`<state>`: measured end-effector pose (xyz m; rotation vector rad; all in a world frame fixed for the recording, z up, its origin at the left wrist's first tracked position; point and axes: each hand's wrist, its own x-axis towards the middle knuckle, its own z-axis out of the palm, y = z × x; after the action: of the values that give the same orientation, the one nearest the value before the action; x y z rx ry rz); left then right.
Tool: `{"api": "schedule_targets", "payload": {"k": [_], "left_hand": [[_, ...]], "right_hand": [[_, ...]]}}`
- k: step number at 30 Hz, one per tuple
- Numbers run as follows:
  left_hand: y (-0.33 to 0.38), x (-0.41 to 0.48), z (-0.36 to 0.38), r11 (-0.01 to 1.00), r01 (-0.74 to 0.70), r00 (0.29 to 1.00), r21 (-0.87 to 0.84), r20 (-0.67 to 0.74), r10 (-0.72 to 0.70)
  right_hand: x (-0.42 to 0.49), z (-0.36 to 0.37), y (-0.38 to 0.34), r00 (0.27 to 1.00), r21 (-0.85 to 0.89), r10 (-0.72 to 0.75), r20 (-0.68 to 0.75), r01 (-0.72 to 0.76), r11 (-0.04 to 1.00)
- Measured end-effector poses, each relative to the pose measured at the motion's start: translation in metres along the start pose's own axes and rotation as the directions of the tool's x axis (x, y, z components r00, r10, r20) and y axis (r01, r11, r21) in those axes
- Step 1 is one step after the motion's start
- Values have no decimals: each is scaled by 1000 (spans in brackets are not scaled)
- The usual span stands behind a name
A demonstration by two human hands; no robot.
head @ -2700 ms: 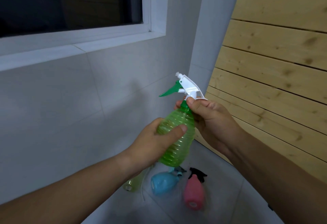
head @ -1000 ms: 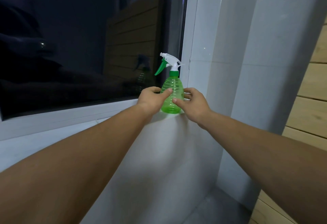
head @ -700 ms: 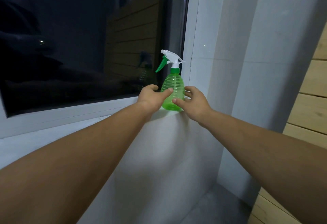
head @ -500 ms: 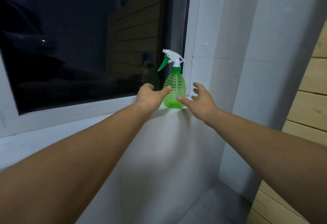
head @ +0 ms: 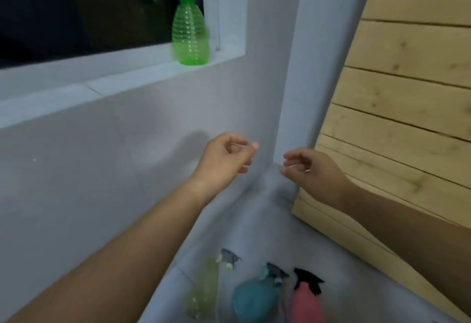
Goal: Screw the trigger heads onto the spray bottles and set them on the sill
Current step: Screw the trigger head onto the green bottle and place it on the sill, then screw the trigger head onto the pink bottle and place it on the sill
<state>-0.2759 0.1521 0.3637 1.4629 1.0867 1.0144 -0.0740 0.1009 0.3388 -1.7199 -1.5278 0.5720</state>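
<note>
A green spray bottle [head: 190, 34] with a white and green trigger head stands upright at the right end of the white window sill [head: 122, 77]. My left hand [head: 224, 162] and my right hand [head: 309, 172] hang in the air well below the sill, both holding nothing, fingers loosely curled and apart. On the floor below lie a pale yellow-green bottle [head: 202, 287], a blue bottle [head: 254, 297] and a pink bottle [head: 305, 302], each with a dark trigger head on it.
A grey tiled wall [head: 102, 169] runs under the sill. A wooden plank panel [head: 397, 118] leans at the right, close to the corner pillar [head: 305, 67]. The dark window pane [head: 76, 4] fills the upper left.
Both hands have let go of the green bottle, which stays on the sill, and dropped down. My view has tilted down, bringing the floor bottles into sight.
</note>
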Motion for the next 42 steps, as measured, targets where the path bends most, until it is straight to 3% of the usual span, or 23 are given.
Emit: {"api": "schedule_targets", "payload": {"k": [5,11,15,21,25,29,34,39,42], "left_hand": [[-108,-31,71,932,307,908,192,233,-347],[-227,-70,141,795,434,755,424,310,-578],[-267,-81,171,749,456,702,480,323,-634],[-303,-89,205,639,408,616,652,320,-720],[-320,-95,218,587,364,665,723,241,-707],[-331,-104,226,587,455,650,670,200,-733],[-332,-107,231,537,529,556,658,210,-804],[-332,-113,225,557,576,545,598,227,-807],[-334,-121,217,559,606,530,566,236,-814]], "right_hand": [[-54,15,110,952,-89,291,100,-283,955],[-99,52,232,777,-104,595,203,-587,803],[-112,74,298,692,-85,690,212,-691,718],[-104,100,346,686,-23,716,127,-720,694],[-98,117,364,638,4,760,128,-766,642],[-97,128,370,635,-26,765,107,-767,641],[-92,130,366,636,-118,759,143,-750,651],[-91,131,363,655,-218,735,176,-702,678],[-90,132,365,624,-265,754,204,-706,656]]}}
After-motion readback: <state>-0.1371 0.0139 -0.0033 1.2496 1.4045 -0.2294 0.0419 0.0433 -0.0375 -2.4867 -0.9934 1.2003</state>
